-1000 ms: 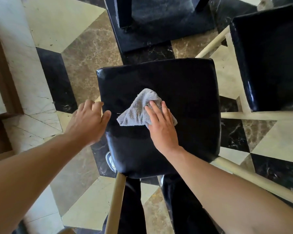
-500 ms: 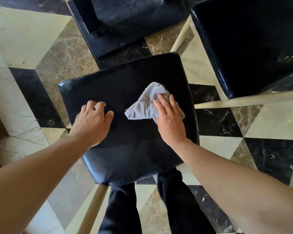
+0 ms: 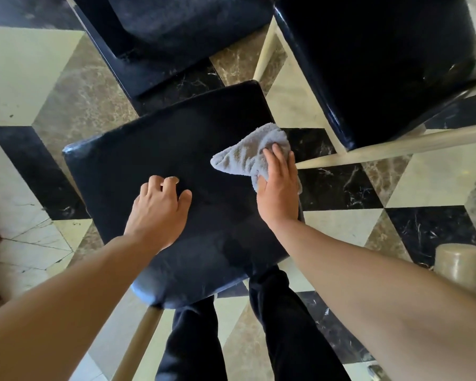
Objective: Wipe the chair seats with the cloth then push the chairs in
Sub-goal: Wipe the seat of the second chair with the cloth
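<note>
A black padded chair seat (image 3: 138,171) on pale wooden legs fills the middle of the head view, turned a little anticlockwise. A crumpled grey cloth (image 3: 248,154) lies at the seat's right edge. My right hand (image 3: 279,185) presses flat on the cloth, fingers straight, the cloth sticking out to the left and above it. My left hand (image 3: 160,207) rests on the middle of the seat with its fingers bent, holding nothing. A second black chair seat (image 3: 374,64) stands at the upper right.
A dark table base (image 3: 149,42) stands on the floor beyond the chair. The floor is marble in black, brown and cream shapes. My legs in dark trousers (image 3: 286,325) stand just behind the seat. A pale post top (image 3: 462,262) shows at the right.
My right hand has slid the cloth from the middle of the seat to its right edge. My left hand has moved from the seat's left edge onto its middle. The view shifted right.
</note>
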Demonstrator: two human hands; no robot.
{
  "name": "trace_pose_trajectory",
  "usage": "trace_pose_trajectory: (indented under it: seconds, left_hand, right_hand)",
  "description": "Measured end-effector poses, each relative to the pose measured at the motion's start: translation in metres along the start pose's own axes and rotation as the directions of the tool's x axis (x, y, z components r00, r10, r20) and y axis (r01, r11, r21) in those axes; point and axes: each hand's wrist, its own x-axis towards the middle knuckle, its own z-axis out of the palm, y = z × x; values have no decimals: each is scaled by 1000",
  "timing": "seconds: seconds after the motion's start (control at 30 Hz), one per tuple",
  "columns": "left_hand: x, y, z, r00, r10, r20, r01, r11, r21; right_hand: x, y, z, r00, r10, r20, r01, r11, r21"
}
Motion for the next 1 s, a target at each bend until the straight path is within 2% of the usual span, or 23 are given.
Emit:
trace_pose_trajectory:
  seconds: [0.13, 0.3, 0.43, 0.53, 0.67, 0.8, 1.0]
  left_hand:
    - [-2, -12, -4, 1000, -4, -8, 4, 1000, 31]
    - [-5, -38, -11, 1000, 1, -23, 0, 998, 61]
    - [-8, -74, -21, 999, 8, -41, -3, 992, 126]
    - [-10, -103, -27, 997, -64, -53, 69, 993, 98]
    - [-20, -134, -30, 989, -143, -32, 144, 988, 60]
    - [-41, -160, -25, 995, -98, -4, 98, 991, 91]
    - [-66, -189, -12, 986, -164, 11, 164, 986, 36]
  right_hand:
    - [2, 6, -2, 995, 92, -47, -89, 994, 70]
    - [7, 5, -6, 948, 302, -97, -278, 938, 206]
    - [8, 6, -5, 929, 358, -92, -327, 912, 246]
    - [2, -4, 4, 900, 410, -149, -368, 897, 244]
    - [-18, -19, 19, 918, 353, -181, -337, 935, 111]
    - [-43, -40, 38, 947, 295, -127, -295, 955, 21]
    - [-83, -89, 74, 988, 144, -46, -147, 988, -47]
